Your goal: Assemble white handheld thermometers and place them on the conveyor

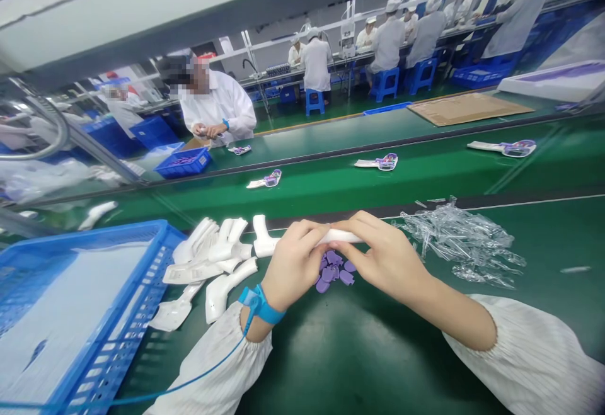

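Gripping a smooth white elongated plastic piece [344, 236] by both ends, with the left hand [297, 254] and right hand [385, 252] closed on it above the dark green desk [326, 352]. Likely light and stiff, perhaps slightly slippery; best taken near the ends, between thumbs and fingers. Mostly covered by the fingers, so impossible to tell in full shape. Angling both forearms inward, curling fingers over the top and setting thumbs along the lower side; wearing a bright blue wrist strap [268, 305] on the left wrist. Near a small heap of flat purple plastic pieces [328, 273], with curved white plastic shells [227, 249] piled beside the left hand and thin clear plastic pieces [466, 238] heaped beyond the right. Facing, farther off, a bright green conveyor belt [321, 188] bearing spaced white-and-purple handled parts [387, 162], then a co-worker in white [217, 106].
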{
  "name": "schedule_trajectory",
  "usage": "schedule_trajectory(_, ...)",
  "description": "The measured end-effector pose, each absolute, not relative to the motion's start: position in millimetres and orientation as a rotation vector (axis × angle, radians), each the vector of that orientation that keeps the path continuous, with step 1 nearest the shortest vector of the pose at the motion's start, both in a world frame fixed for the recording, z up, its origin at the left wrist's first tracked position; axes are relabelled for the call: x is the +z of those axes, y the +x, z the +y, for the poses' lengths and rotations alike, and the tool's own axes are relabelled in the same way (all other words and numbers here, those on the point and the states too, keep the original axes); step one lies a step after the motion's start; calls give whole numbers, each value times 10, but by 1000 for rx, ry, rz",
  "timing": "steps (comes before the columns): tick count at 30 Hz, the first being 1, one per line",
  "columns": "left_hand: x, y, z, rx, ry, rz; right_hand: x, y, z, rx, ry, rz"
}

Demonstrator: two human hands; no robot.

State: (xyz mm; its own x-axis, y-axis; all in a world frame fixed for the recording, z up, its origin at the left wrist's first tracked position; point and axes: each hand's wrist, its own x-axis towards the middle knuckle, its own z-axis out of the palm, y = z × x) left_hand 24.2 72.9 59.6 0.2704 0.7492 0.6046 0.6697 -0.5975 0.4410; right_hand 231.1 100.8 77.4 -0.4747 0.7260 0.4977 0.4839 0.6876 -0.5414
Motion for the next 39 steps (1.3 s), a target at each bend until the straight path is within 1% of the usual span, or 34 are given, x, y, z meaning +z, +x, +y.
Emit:
schedule_trajectory(7, 704, 186, 780, 1292, 2319, 1273, 843, 2420, 1101, 325, -791, -2191)
schedule_trajectory(12, 820, 73, 775, 1287, 2156, 1302, 996, 2519, 1144, 419, -810, -2146)
schedule_trajectory(17, 788, 65, 754, 1284, 2140, 1256, 1113, 2572, 1154, 575, -941, -2261)
schedule_trajectory(19, 738, 66, 775, 1333, 2041, 1216, 1140, 2573, 1166, 725, -1077, -2277)
schedule_trajectory(20, 712, 58, 793, 1368, 1976, 1186, 1149, 2570, 1177, 855, -1150, -2241)
schedule_trajectory(23, 662, -5, 862, 1432, 1918, 1057, 1153, 2569, 1234, 1371, -1222, -1957)
schedule_trajectory(26, 676, -75, 903, 1445, 2139, 953, 1129, 2599, 1309, 1780, -1032, -1700)
schedule_trajectory(29, 734, -87, 874, 1500, 2327, 822, 1067, 2630, 1348, 2172, -869, -1671)
schedule_trajectory(32, 798, -66, 802, 1465, 2336, 735, 958, 2606, 1317, 2547, -670, -1626)
schedule_trajectory(33, 818, -63, 781, 1444, 2326, 742, 919, 2584, 1295, 2611, -602, -1570)
schedule_trajectory(35, 853, -65, 751, 1427, 2328, 764, 858, 2533, 1249, 2637, -528, -1437)
schedule_trajectory(39, 892, -48, 710, 1495, 2468, 757, 866, 2468, 1196, 2630, -556, -1227)
